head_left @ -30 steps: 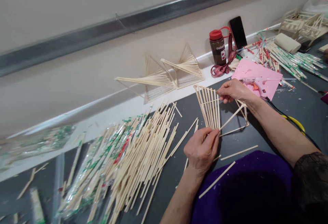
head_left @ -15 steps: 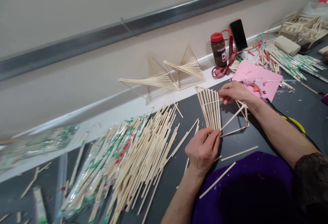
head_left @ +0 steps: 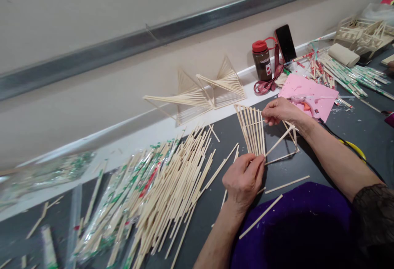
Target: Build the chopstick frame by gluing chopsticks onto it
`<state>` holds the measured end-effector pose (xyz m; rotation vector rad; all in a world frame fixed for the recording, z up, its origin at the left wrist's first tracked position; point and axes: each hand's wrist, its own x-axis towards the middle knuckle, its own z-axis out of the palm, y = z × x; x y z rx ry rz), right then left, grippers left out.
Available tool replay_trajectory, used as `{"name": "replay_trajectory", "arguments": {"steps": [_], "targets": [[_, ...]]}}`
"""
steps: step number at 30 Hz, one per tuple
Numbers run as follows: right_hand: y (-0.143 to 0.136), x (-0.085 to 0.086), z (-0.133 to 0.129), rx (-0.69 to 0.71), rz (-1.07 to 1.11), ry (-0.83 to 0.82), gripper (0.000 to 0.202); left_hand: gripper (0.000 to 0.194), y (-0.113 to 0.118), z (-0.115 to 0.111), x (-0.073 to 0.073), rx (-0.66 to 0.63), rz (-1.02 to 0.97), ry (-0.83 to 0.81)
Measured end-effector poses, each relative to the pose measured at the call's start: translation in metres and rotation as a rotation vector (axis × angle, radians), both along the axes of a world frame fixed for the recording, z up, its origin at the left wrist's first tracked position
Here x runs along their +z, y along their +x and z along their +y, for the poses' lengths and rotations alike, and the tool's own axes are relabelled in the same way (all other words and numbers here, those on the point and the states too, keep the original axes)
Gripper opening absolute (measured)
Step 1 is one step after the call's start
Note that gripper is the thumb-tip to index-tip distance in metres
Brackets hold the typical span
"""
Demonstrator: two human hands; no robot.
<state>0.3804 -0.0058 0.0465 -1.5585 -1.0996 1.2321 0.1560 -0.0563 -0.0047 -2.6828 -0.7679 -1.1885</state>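
A frame of thin wooden sticks (head_left: 253, 131), fanned out on its left part, stands on the dark table between my hands. My left hand (head_left: 244, 178) is closed on the fan's lower end, thumb and fingers pinched together. At the fan's upper right corner, my right hand (head_left: 278, 111) pinches the top of the rightmost stick. The frame's open right part passes under my right wrist. Many loose sticks (head_left: 175, 187) lie in a pile to the left of my left hand.
Two finished-looking stick frames (head_left: 197, 92) stand against the wall. A red-capped bottle (head_left: 261, 62), a phone (head_left: 285, 43), and a pink sheet (head_left: 323, 90) with a glue gun (head_left: 308, 106) are at the back right. Wrapped chopsticks (head_left: 344, 74) lie farther right. Loose sticks lie near the purple cloth (head_left: 295, 195).
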Motion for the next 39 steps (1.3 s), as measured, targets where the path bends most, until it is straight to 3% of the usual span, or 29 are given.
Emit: {"name": "replay_trajectory", "arguments": {"steps": [12,39], "targets": [[0.004,-0.010,0.007,0.002,-0.002,0.001,0.025,0.006,0.003,0.000,-0.001,0.001,-0.010,0.013],[0.004,-0.008,0.006,0.003,0.002,0.006,0.026,0.007,0.005,0.000,0.000,-0.001,-0.011,-0.011]]}}
